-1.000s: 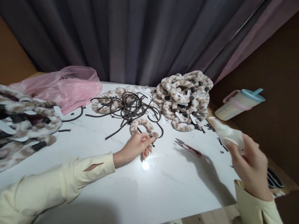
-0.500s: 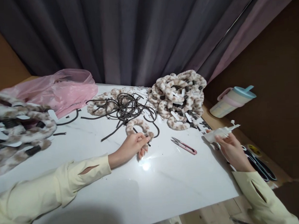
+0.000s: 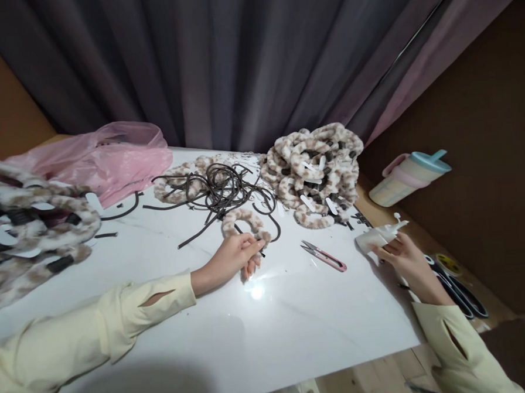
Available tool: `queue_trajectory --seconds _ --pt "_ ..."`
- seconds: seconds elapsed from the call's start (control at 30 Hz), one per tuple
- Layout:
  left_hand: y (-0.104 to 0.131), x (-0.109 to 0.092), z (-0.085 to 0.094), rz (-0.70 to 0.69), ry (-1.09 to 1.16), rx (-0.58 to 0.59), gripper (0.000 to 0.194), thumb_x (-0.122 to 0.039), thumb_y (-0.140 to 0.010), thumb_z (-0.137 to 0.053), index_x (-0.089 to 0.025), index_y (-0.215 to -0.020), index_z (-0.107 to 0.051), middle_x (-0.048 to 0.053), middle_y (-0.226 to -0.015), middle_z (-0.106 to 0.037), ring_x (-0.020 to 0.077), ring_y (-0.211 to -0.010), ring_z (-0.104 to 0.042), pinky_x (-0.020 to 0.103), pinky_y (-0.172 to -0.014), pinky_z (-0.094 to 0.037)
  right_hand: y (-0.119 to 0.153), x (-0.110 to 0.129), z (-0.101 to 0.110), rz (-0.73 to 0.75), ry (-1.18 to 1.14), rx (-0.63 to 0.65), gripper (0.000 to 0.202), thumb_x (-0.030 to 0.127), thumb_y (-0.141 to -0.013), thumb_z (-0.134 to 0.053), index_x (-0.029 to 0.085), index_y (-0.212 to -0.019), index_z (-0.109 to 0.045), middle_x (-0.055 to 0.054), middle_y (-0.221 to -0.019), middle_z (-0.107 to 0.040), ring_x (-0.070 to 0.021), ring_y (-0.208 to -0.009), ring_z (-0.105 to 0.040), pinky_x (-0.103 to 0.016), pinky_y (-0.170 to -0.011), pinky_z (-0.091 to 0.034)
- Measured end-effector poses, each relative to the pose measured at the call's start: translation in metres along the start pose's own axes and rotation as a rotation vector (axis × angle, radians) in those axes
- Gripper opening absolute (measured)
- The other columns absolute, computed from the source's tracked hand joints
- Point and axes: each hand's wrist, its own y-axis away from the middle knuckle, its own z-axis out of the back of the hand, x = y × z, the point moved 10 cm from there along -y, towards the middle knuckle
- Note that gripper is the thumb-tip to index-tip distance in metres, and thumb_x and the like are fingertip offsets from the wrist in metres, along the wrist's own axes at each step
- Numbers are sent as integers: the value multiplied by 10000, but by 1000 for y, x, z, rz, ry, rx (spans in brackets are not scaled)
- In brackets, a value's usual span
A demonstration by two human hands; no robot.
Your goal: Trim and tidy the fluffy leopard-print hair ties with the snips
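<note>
My left hand (image 3: 233, 256) pinches the near end of a fuzzy white-and-brown ring (image 3: 239, 216) on the white table. A dark cord end pokes out beside the fingertips. At the table's right edge, my right hand (image 3: 409, 265) is closed around a small white squeeze bottle (image 3: 372, 237) with a thin nozzle. The bottle lies tilted in the fingers, its base toward the left. Between my hands lie pink-handled thread snips (image 3: 324, 256), touched by neither hand. Behind the ring is a tangle of dark cords (image 3: 229, 186).
Fuzzy rings with white tags are heaped at the back right (image 3: 317, 158) and at the left (image 3: 70, 212). A pink plastic bag (image 3: 111, 157) lies at the back left. Beyond the right edge are a tumbler (image 3: 405, 180), black-handled scissors (image 3: 459, 294) and a yellow tape roll (image 3: 448, 264).
My right hand has shifted slightly, and the white bottle has moved a little left and down, its nozzle with it. My left hand stays on the fuzzy ring.
</note>
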Motion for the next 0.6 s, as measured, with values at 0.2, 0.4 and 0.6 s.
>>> queue_trajectory --seconds 0.2,0.4,0.6 --pt "1 -1 0 10 1 -4 357 -465 -811 -516 -136 -682 -468 -10 -497 -554 57 -338 -473 148 -331 -395 57 67 17 313 971 -217 380 483 -779 -528 174 -999 -535 -219 -948 -635 -419 -862 -589 -556 -746 -359" --pt "0 1 0 62 74 1 366 -482 -786 -540 -141 -689 -452 23 -586 -600 65 -366 -497 164 -333 -414 106 95 -123 850 1042 359 244 278 -815 -537 151 -1023 -555 -122 -965 -650 -258 -812 -620 -347 -661 -445" --pt "10 -25 0 -42 -70 -62 359 -482 -770 -553 -151 -687 -438 1 -576 -582 64 -385 -499 166 -363 -416 91 95 -162 938 1176 381 211 28 -808 -422 146 -682 -543 -81 -670 -601 -196 -604 -571 -293 -552 -379"
